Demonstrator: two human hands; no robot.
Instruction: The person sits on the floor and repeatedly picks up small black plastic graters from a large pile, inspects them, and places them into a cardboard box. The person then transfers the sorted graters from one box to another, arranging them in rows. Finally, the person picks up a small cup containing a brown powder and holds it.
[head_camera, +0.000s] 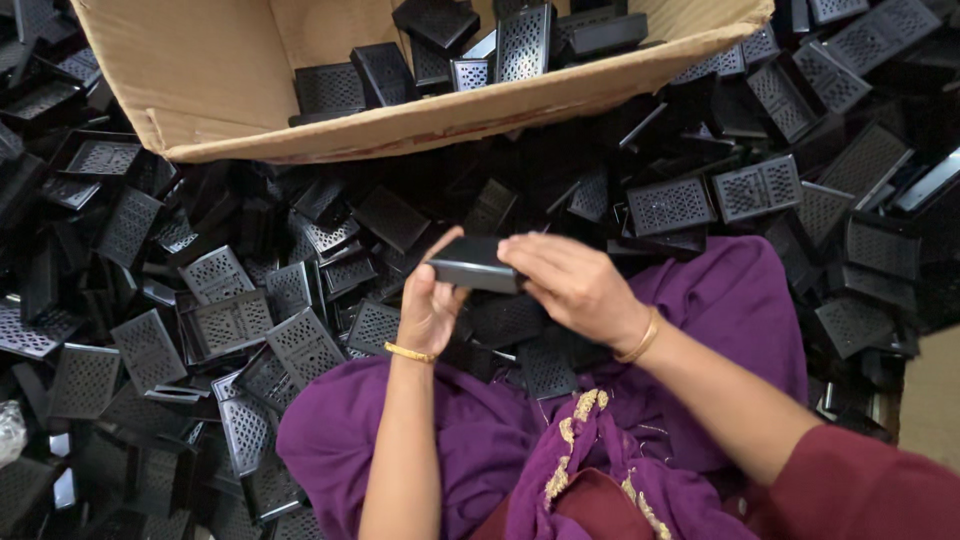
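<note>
A small black rectangular plastic box (470, 264) is held in front of me, above my lap. My left hand (428, 305) grips its left end from below, thumb up along the side. My right hand (572, 282) closes over its right end from above, fingers lying across the top. Both wrists wear thin gold bangles. Purple cloth (470, 440) covers my lap beneath the hands. Black perforated plastic parts (240, 320) lie heaped all around.
A tilted cardboard carton (220, 70) stands beyond the hands, with several of the same black perforated parts (520, 42) inside. More parts (760, 188) are piled to the right. A strip of bare floor (930, 400) shows at the far right.
</note>
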